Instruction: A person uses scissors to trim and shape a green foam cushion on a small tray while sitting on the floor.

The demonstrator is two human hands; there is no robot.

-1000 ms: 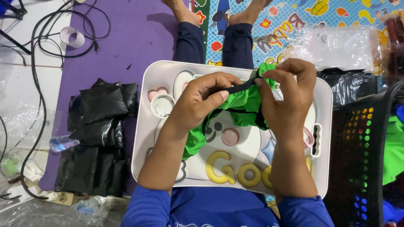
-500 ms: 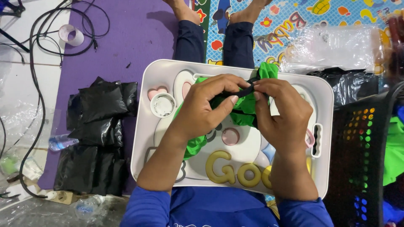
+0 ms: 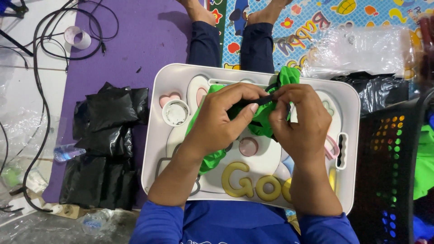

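Hands are doing all the work over a white lap tray (image 3: 181, 77) that is sitting across the person's legs. That tray is giving them a flat tabletop close to the body, so nothing is falling to the floor.

The left hand (image 3: 221, 122) is curling over a bunch of green cloth (image 3: 266, 113). Its fingers (image 3: 246, 97) are closing tight on a thin black strip (image 3: 253, 100) that is lying across the top of the cloth. The right hand (image 3: 300, 119) is pressing in from the other side, and its fingers (image 3: 282, 92) are pinching the same strip and the cloth under it. Both hands are meeting in the middle, so the soft cloth is staying squeezed into a small bundle. One green end is poking up above the right hand, and another green part is hanging down under the left wrist onto the tray.

A small round white cup (image 3: 175, 113) is sitting in a dip of the tray, just beside the left hand but not touching it.

On the purple mat (image 3: 135, 40), black plastic bags (image 3: 101, 149) are lying in a pile left of the tray, near enough for an easy reach. A dark basket with holes (image 3: 391, 153) is standing at the right, touching or almost touching the tray edge. A clear plastic bag (image 3: 361, 49) is lying behind it on the colourful mat.
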